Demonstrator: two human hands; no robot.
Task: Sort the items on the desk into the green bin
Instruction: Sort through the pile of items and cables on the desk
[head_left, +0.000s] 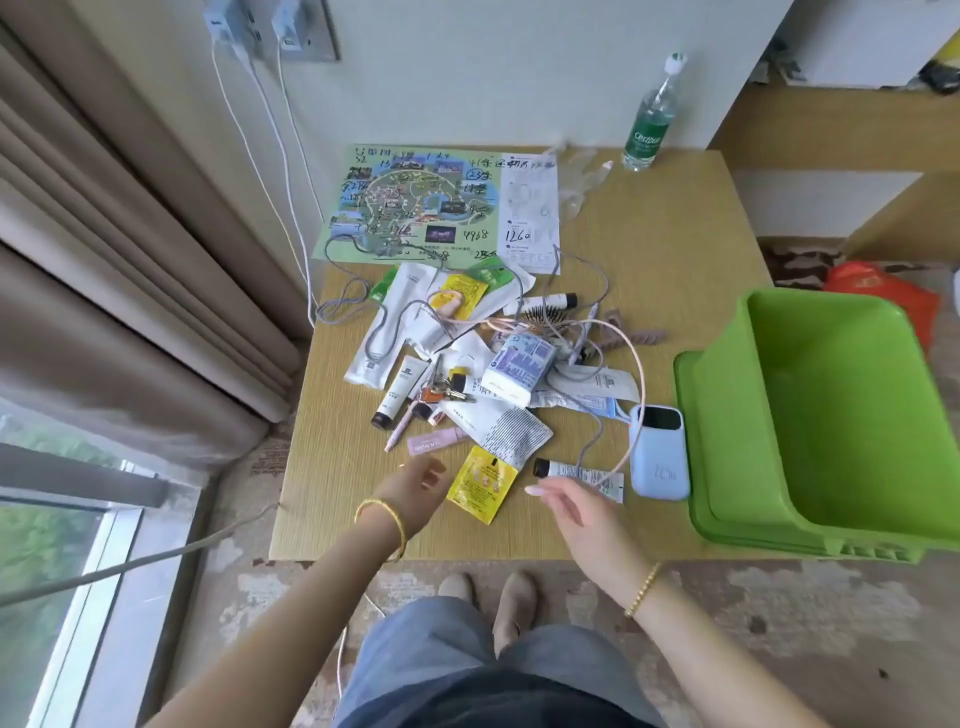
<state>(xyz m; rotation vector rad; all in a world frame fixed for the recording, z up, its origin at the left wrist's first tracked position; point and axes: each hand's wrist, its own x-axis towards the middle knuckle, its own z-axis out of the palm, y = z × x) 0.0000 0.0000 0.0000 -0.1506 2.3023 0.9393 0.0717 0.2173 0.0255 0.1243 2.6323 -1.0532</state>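
Over on the left, the left hand (415, 480) hangs just above the near part of the table (649, 249), fingers loosely curled and half open, nothing in it. Right beside it lies a yellow sachet (482, 484), flat, its long axis tilted from the near right up toward the far left. That sachet sits between both hands, and honestly the left looks a touch closer to it. Behind it is the whole messy pile (483, 358) of tubes, packets, keys and tangled cables, none of it sorted yet. The right hand (566, 506) is also empty, fingers relaxed and spread, fingertips pointing at the sachet, with a small black-capped tube (576, 474) just past it. Further right a pale blue power bank (657, 452), then the green bin (831, 415), empty from what I can see, at the table's right edge.
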